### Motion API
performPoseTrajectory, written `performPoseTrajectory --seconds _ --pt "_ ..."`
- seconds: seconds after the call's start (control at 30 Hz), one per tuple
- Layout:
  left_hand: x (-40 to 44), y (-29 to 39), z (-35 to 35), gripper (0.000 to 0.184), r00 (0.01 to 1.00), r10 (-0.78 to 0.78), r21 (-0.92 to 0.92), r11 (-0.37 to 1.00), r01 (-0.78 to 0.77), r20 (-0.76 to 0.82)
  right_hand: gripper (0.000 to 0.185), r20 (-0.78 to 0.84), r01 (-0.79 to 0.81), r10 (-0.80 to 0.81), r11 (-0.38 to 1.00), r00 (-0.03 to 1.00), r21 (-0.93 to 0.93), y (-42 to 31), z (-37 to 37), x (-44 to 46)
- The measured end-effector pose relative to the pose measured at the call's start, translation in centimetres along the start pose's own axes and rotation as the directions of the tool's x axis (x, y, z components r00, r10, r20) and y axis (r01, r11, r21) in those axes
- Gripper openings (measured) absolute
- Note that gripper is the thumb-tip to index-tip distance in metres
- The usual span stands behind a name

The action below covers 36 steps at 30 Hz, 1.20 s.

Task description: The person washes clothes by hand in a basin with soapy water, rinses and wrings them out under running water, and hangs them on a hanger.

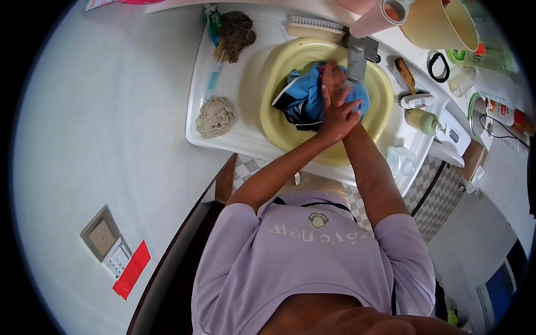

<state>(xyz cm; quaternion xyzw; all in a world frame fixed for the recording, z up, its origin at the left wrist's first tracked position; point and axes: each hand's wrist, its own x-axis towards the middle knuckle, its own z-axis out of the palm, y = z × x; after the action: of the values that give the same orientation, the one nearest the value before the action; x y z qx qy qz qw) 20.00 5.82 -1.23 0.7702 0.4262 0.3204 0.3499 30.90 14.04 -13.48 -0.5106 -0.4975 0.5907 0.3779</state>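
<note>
1. Your L hand (pixel 336 118) lies across your R arm nr the wrist, over the yellow bowl (pixel 381 95). Its fingers are a bit wide.
2. Your R hand (pixel 335 79) is at the blue cloth (pixel 304 92). Can't tell if its fingers are wide, narrow or holding some.
3. The cloth is in the bowl, bunched up, w/ dark parts & white lines. It goes close to the bowl's L edge.
4. The tap (pixel 357 58) pokes over the bowl's far edge, just beside your R hand, so room is tight there.
5. The bowl sits in the white sink (pixel 245 120), its near side by the sink's front edge, nr you.
6. To the L, a wide bit of white sink shows btwn the bowl & the tan cloth (pixel 215 117), which is nr the sink's L edge.
7. On the R, the green pump bottle (pixel 421 121) is nr the bowl. The white-bristle brush (pixel 315 29) is by its far edge.
</note>
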Motion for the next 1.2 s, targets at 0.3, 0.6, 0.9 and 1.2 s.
performPoseTrajectory --seconds 0.3,0.6,0.9,1.2 --pt "-1.7 -5.5 -2.7 0.056 0.998 -0.064 0.328 0.943 0.051 0.027 0.041 -0.163 -0.121 -0.092 0.355 0.982 -0.927 -6.6 2.4 -6.2" --pt "-1.3 -7.3 -2.1 0.052 0.967 -0.249 0.031 0.967 0.251 -0.053 0.038 -0.511 -0.391 0.006 0.652 0.859 -0.65 -7.5 2.2 -7.5" --pt "0.4 -5.8 -6.7 0.047 0.994 -0.1 0.516 0.854 0.061 0.049 0.028 0.208 0.266 -0.167 0.597 0.964 -0.757 -14.0 5.4 -18.6" --pt "-1.1 -8.5 -2.6 0.03 0.993 0.086 0.681 0.723 -0.118 0.081 0.051 -0.387 -0.322 -0.206 0.29 0.899 -0.901 -11.2 5.2 -12.9"
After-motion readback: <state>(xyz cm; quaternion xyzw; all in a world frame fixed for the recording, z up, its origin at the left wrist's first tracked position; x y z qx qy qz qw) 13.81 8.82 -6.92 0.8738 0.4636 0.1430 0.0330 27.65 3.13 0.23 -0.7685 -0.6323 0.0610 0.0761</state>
